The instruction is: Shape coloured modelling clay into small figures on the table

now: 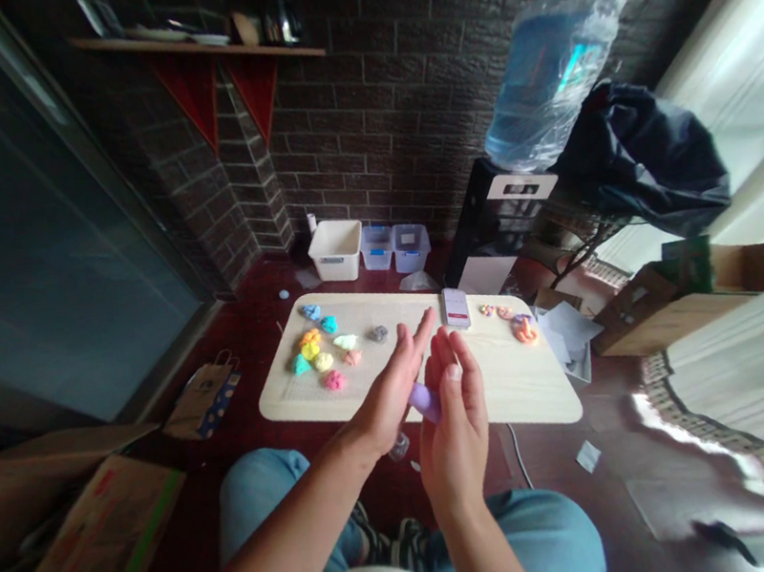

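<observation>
My left hand (390,386) and my right hand (453,420) are held palm to palm above the near edge of a low wooden board (515,391). A purple lump of clay (424,401) is pressed between the two palms, fingers stretched out. Several coloured clay pieces (325,358) lie on the left part of the board. A small grey piece (378,333) sits near the middle, and an orange and purple clay shape (523,329) lies at the right. A phone (456,306) rests at the board's far edge.
White and clear plastic boxes (337,250) stand on the floor by the brick wall. A water jug (543,86) sits on a black stand. Cardboard boxes (69,558) lie at left, a paper bag (203,399) beside the board, papers (568,334) at right. My knees are below.
</observation>
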The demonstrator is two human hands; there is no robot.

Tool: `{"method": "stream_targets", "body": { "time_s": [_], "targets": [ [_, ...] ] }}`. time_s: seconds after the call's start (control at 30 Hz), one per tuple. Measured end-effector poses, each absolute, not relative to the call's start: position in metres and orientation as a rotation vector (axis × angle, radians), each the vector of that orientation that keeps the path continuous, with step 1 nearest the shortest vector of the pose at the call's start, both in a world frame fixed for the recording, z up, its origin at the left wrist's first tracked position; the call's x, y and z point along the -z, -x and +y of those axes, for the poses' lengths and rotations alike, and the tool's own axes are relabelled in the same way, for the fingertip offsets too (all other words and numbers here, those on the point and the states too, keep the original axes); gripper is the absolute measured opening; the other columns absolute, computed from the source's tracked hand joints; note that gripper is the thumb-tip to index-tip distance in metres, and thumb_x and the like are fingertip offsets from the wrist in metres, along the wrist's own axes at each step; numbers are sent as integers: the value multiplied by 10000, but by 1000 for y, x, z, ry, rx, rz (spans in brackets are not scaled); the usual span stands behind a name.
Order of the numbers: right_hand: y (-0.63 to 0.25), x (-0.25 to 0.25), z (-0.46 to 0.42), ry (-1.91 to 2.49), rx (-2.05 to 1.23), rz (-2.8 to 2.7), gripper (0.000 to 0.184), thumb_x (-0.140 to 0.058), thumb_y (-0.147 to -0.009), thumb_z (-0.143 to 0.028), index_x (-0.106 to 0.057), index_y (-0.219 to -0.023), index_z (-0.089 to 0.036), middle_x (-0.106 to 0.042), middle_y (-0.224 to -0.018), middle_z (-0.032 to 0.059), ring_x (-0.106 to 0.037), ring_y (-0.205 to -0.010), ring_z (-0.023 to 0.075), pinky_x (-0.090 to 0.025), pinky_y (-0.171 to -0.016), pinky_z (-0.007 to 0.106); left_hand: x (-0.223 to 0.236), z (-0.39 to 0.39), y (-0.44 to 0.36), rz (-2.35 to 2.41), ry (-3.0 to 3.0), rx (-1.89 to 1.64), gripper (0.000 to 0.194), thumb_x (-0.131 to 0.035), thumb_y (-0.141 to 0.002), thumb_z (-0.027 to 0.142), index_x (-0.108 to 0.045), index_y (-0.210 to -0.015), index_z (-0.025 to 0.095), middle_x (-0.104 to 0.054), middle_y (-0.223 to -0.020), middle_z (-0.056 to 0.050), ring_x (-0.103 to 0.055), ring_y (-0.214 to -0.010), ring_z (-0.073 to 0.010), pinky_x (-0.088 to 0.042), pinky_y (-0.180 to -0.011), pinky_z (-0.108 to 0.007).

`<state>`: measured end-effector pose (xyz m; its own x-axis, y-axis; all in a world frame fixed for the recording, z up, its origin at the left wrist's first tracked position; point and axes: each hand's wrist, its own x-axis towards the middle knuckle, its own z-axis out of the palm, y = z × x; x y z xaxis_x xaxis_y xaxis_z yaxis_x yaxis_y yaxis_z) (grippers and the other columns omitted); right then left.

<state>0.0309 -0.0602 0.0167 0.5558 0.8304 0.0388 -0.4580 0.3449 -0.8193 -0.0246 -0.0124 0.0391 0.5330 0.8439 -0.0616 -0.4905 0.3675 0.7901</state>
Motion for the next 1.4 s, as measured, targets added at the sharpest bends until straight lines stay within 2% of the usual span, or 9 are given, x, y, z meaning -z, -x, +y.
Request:
{"method": "stream_targets", "body": {
  "time_s": [0.13,0.53,0.77,0.87,0.93,1.03,1.13,1.23,1.4],
  "targets": [
    [-27,-16,-62,847,-890,-481,395,-455,-984,-428,-558,-1331,-270,-531,-1475,61,-477,-1382,199,-311,-1191,472,-41,-18,21,538,-791,-855,642,-291,-932,676,-499,-1428,326,-352,-1597,27,-89,-1532,-203,14,-1238,-379],
    [-23,-21,-64,868,-916,-444,418,-434,-988,-441,-556,-1350,-272,-508,-1497,48,-448,-1402,201,-279,-1204,467,-40,-22,21,600,-831,-861,572,-330,-948,633,-586,-1357,325,-454,-1540,2,-134,-1528,-205,-15,-1237,-387],
    [-33,-19,-57,759,-1000,-393,407,-461,-974,-455,-557,-1325,-273,-519,-1486,64,-462,-1393,208,-291,-1198,488,-43,-19,19,499,-727,-889,591,-347,-947,626,-550,-1390,292,-353,-1596,13,-151,-1525,-196,-57,-1250,-369],
    [-47,-18,-48,716,-1092,-317,392,-492,-948,-478,-577,-1278,-284,-522,-1480,65,-491,-1370,213,-314,-1186,497,-40,-17,18,431,-614,-993,612,-345,-943,635,-597,-1343,246,-363,-1595,-21,-210,-1513,-205,-123,-1248,-366],
    [-56,-15,-42,721,-1155,-288,377,-513,-927,-500,-606,-1229,-293,-543,-1454,60,-494,-1364,210,-328,-1180,492,-35,-21,18,434,-669,-1077,540,-392,-953,580,-650,-1279,235,-400,-1576,-28,-236,-1505,-215,-142,-1245,-372],
    [-61,-10,-39,728,-1203,-280,368,-530,-908,-527,-630,-1188,-310,-586,-1390,42,-503,-1349,204,-346,-1171,488,-27,-31,20,551,-1020,-1178,352,-587,-914,425,-697,-1209,266,-447,-1547,-7,-248,-1499,-227,-134,-1244,-368],
    [-57,-9,-41,753,-1223,-281,395,-500,-912,-555,-619,-1222,-341,-568,-1407,17,-520,-1327,205,-363,-1158,504,-23,-36,24,677,-1253,-1169,297,-702,-849,326,-733,-1140,273,-600,-1407,-45,-441,-1387,-264,-241,-1200,-386],
    [-51,-14,-49,766,-1243,-338,440,-447,-933,-574,-595,-1271,-334,-594,-1383,39,-560,-1283,220,-395,-1119,529,-23,-31,32,659,-1093,-1136,319,-714,-844,312,-712,-1155,243,-719,-1204,-81,-617,-1186,-256,-396,-1072,-383],
    [-53,-15,-63,821,-1099,-514,313,-551,-928,-454,-672,-1149,-267,-679,-1227,52,-629,-1144,212,-450,-1032,452,-29,-15,52,540,-872,-1157,449,-784,-779,275,-639,-1198,206,-734,-1088,-98,-690,-949,-204,-483,-889,-328]
  ]
}}
